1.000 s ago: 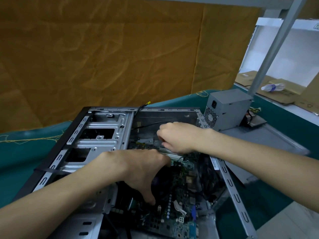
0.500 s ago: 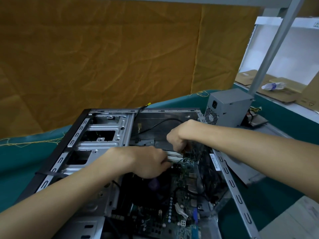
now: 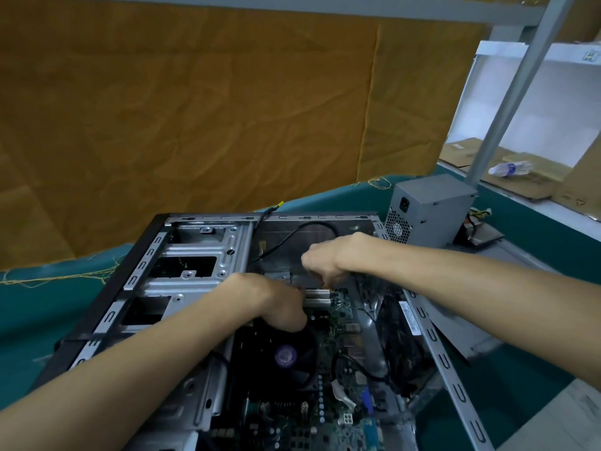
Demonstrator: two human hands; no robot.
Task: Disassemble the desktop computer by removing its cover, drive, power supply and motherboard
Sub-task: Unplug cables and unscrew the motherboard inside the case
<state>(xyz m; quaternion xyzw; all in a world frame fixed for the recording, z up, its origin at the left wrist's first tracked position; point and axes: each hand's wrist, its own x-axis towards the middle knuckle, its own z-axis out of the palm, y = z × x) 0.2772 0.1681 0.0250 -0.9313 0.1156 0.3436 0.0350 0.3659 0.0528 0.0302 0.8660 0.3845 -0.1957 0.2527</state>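
From the head camera, the computer case (image 3: 208, 275) lies open on its side on the green table (image 3: 29, 307), near the table's far edge. Its cover is off. The power supply (image 3: 432, 209) is already out and stands on the table just beside the far right corner of the case. The motherboard (image 3: 338, 398) is still inside, with its black fan (image 3: 286, 356) in the middle.

Both hands are down in the case at the white memory slots (image 3: 317, 297). A second ago the left hand (image 3: 276, 304) was spread flat over the fan. Now it has pulled back to the slots, and its fingers are curled down at the near end of them. The right hand (image 3: 325, 262) has also slid closer, with its fingers bunched in a pinch at the far end of the slots. What each hand holds is hidden under it, so I cannot tell if they pinch a memory stick or press the clips.

This looks like the small parts being freed before the motherboard can come out. That last big step is still to do.

A black cable (image 3: 292, 232) loops just behind the right hand.
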